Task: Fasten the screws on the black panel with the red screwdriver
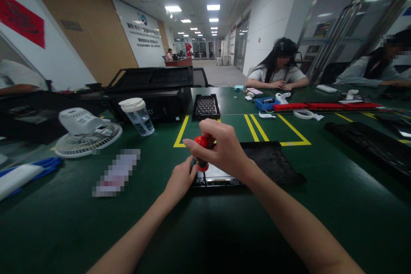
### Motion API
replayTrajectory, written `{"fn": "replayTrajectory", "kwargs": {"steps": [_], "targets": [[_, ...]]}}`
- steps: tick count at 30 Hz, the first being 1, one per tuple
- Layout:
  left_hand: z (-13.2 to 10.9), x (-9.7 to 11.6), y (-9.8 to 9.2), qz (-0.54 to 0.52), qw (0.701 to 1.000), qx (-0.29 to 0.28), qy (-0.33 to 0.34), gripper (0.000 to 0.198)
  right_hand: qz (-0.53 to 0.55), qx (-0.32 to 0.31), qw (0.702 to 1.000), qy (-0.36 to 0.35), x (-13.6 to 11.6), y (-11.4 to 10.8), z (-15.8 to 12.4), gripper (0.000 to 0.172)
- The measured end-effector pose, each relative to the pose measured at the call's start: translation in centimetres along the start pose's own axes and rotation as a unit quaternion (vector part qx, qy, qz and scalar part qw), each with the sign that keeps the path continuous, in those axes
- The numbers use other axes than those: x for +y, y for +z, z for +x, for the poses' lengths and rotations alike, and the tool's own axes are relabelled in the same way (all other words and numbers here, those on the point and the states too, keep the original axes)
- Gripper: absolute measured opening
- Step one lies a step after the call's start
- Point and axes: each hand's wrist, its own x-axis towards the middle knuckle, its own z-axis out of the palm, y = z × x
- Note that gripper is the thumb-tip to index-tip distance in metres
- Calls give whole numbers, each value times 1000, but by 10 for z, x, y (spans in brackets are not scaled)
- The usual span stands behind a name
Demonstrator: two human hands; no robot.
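Note:
My right hand is closed around a screwdriver with a red and black handle. Its shaft points down, its tip at the front left part of a flat device with a silvery metal face. My left hand grips the left edge of this device, its fingertips partly hidden behind the screwdriver and the edge. The device lies at the left end of a black tray, and my right hand and forearm cover part of both.
Beyond the yellow tape lines, a black tray of small parts stands near a lidded plastic cup. A white fan lies at left; a blue box and another black tray are at right. A person sits opposite.

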Motion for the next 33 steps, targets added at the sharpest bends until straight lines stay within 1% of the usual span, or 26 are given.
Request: {"fn": "replayTrajectory", "kwargs": {"steps": [4, 10, 15, 19, 21, 22, 23, 25, 26, 27, 28, 29, 31, 33], "targets": [[0, 1, 0, -2, 1000, 0, -4, 25, 14, 14, 1000, 15, 1, 2, -1, 35], [1, -1, 2, 3, 1000, 0, -15, 23, 75, 0, 995, 64, 2, 7, -3, 29], [-1, -2, 0, -2, 1000, 6, 0, 22, 150, -48, 986, 59, 6, 9, -1, 16], [-1, -3, -1, 6, 1000, 11, 4, 24, 208, -80, 973, 59, 11, 7, 3, 24], [-1, -3, -1, 9, 1000, 12, 4, 25, 271, -97, 956, 62, 14, 7, 4, 25], [-1, -3, -1, 8, 1000, 11, 4, 26, 318, -111, 939, 65, 15, 7, 4, 24], [-1, -3, -1, 6, 1000, 10, 7, 26, 372, -128, 917, 72, 17, 8, 4, 24], [-1, -2, -1, 2, 1000, 10, 12, 26, 479, -162, 858, 92, 19, 9, 4, 24], [-1, -2, -1, 3, 1000, 9, 14, 26, 520, -175, 830, 102, 19, 10, 4, 23], [-1, -2, -1, 8, 1000, 10, 13, 25, 548, -184, 809, 110, 20, 11, 3, 22], [-1, -1, -1, 16, 1000, 11, 12, 24, 562, -190, 796, 117, 21, 11, 2, 20], [-1, -1, -1, 24, 1000, 10, 12, 24, 567, -192, 792, 121, 21, 12, 1, 18], [0, -2, 0, 36, 999, 11, 10, 24, 566, -185, 794, 124, 21, 12, 0, 17], [0, -2, 1, 37, 999, 12, 9, 25, 563, -171, 799, 124, 21, 12, -1, 21]]}}
